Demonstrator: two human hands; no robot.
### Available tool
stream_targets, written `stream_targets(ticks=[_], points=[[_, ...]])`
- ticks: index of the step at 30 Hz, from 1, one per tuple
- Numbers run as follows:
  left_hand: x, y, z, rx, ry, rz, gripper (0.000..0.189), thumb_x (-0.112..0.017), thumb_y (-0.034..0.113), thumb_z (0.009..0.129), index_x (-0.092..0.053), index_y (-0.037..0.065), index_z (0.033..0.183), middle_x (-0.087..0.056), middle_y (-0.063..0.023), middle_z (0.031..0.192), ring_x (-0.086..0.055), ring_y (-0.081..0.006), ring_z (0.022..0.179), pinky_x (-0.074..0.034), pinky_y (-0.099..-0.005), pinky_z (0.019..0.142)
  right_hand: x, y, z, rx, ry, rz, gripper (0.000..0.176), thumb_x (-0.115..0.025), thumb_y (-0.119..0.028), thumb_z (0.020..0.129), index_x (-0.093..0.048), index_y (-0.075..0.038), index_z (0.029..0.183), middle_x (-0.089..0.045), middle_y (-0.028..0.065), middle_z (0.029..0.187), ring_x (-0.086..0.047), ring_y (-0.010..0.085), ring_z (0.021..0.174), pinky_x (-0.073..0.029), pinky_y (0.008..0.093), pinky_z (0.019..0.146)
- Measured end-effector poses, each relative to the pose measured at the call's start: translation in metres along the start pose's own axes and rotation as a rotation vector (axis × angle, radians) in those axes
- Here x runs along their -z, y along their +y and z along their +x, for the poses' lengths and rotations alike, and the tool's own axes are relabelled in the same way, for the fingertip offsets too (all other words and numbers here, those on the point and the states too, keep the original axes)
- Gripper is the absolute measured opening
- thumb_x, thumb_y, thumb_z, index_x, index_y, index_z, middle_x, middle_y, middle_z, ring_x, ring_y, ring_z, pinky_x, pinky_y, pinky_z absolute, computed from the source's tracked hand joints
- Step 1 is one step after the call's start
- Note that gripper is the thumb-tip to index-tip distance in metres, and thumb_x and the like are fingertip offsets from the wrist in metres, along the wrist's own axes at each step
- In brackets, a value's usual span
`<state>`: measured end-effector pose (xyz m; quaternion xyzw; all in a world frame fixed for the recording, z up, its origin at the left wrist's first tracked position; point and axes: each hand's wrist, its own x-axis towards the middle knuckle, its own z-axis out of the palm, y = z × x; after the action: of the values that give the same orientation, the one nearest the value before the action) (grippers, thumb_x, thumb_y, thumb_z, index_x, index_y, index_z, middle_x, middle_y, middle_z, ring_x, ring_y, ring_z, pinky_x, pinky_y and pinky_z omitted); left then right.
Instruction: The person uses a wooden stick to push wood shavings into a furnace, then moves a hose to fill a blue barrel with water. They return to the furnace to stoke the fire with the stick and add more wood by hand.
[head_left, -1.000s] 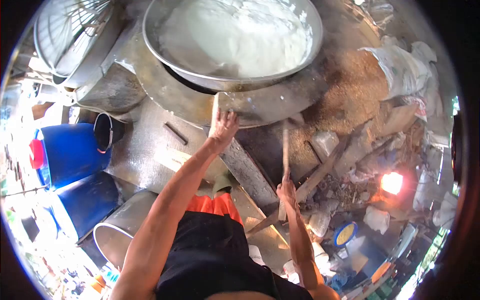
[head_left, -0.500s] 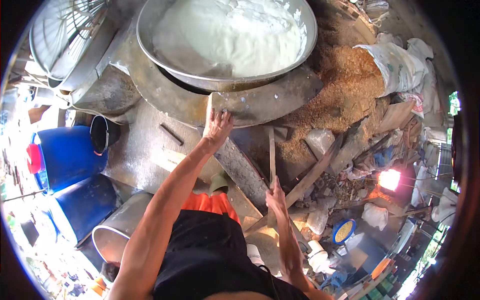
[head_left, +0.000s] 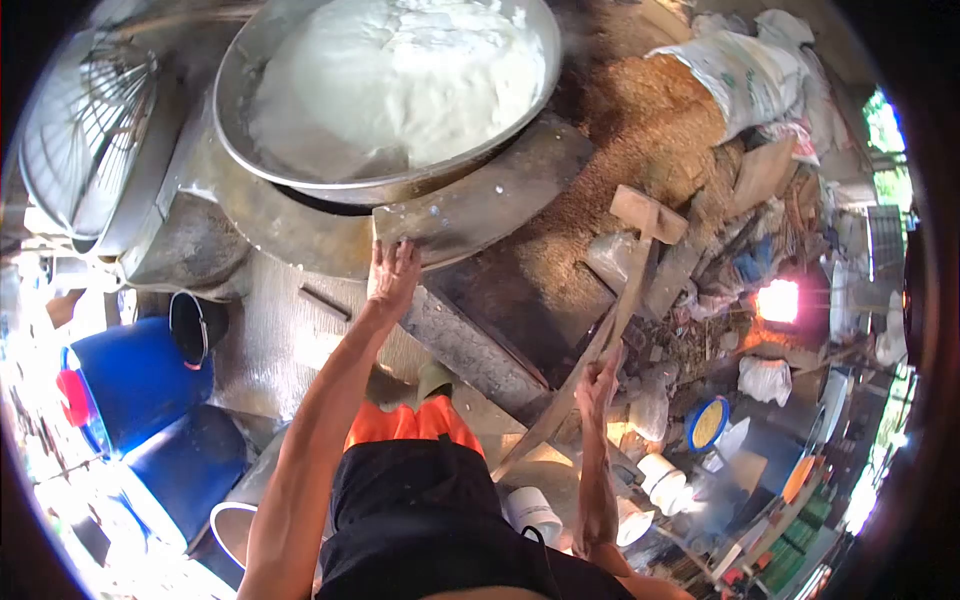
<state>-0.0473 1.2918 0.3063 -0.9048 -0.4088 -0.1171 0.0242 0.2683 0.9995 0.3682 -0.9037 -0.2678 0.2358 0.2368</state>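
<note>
My left hand [head_left: 394, 278] rests on the front edge of the stove's broad rim [head_left: 480, 217], fingers stretched out and holding nothing. Set into that stove is a wide metal pan [head_left: 232, 140] of white, foamy liquid [head_left: 420, 85]. My right hand [head_left: 598, 380] is closed round the handle of a wooden rake with a plain block head [head_left: 648, 214]. The rake's head is raised, to the right of the stove and near the heap of brown husks or shavings [head_left: 640, 125]. A long board [head_left: 545, 425] lies slanting below the handle.
Left of me are blue barrels [head_left: 140, 385], a dark bucket [head_left: 198, 328] and a metal pot [head_left: 245, 510]. A slatted round lid [head_left: 95, 140] leans at upper left. A spilling white sack [head_left: 745, 85], a glowing light [head_left: 777, 300] and a blue-rimmed basin [head_left: 708, 423] are on the right.
My right hand has swung the rake away from the stove front to the right, lifting its head into clear view. My left hand stays on the rim; the whole view has shifted.
</note>
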Motion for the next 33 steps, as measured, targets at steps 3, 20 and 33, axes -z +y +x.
stream_targets(ticks=[3, 20, 33], points=[[0.015, 0.005, 0.004, 0.022, -0.123, -0.017, 0.032, -0.060, 0.019, 0.079, -0.056, 0.005, 0.108, -0.053, -0.0101, 0.113, -0.051, -0.0272, 0.110, -0.030, -0.0547, 0.103, 0.015, 0.014, -0.002, -0.106, 0.124, 0.221, 0.067, -0.051, -0.008, 0.089, -0.018, -0.013, 0.147, -0.063, 0.0195, 0.091, -0.061, 0.0269, 0.071, -0.048, 0.0396, 0.063], [0.013, 0.007, 0.011, -0.020, -0.176, 0.080, 0.028, -0.064, 0.020, 0.078, -0.057, 0.008, 0.102, -0.054, -0.0073, 0.102, -0.055, -0.0246, 0.103, -0.032, -0.0507, 0.103, -0.018, 0.200, 0.053, -0.018, 0.318, 0.216, 0.054, -0.048, -0.033, 0.096, -0.034, -0.004, 0.140, -0.053, 0.0222, 0.122, -0.060, 0.0309, 0.098, -0.050, 0.0391, 0.080], [0.019, 0.011, 0.013, -0.036, -0.181, 0.096, 0.042, -0.071, 0.022, 0.073, -0.058, 0.007, 0.109, -0.056, -0.0077, 0.109, -0.056, -0.0241, 0.101, -0.037, -0.0442, 0.097, 0.032, 0.180, 0.175, 0.193, 0.552, -0.048, 0.050, -0.051, -0.017, 0.092, -0.036, -0.001, 0.137, -0.057, 0.0234, 0.109, -0.059, 0.0341, 0.095, -0.047, 0.0424, 0.080]])
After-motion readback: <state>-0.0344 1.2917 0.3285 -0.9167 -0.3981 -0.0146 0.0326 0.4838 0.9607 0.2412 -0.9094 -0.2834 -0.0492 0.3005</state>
